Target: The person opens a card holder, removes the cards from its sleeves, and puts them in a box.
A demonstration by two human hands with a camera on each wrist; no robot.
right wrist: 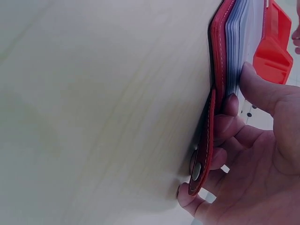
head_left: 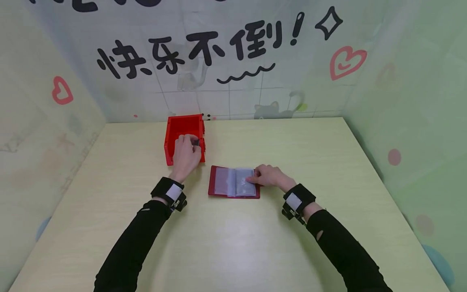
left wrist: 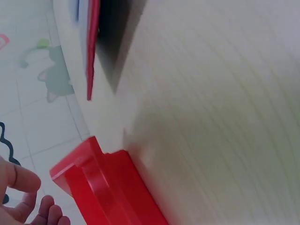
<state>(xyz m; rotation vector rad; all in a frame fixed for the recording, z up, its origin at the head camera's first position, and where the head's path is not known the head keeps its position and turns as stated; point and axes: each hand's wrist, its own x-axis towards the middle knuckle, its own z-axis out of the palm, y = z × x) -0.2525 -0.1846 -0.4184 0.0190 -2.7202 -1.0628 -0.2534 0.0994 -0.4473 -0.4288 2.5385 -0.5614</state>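
pinning down the open red card holder point(head_left: 234, 183) near the middle of the table point(head_left: 233, 243), right hand point(head_left: 269, 176) resting on its right-hand pages, thumb point(right wrist: 262, 91) lying flat on the clear sleeves and the other fingers curling loosely under the snap flap, so pressing more than gripping. lying flat and open, clear pockets facing up. moving further back and left, reaching the left hand point(head_left: 187, 154) over the red box point(head_left: 174, 129), fingers bent down and pinching something small and dark point(head_left: 196, 142) right at the box's near edge, too tiny to make out. sitting near the back wall, just beside the card holder's far left corner.
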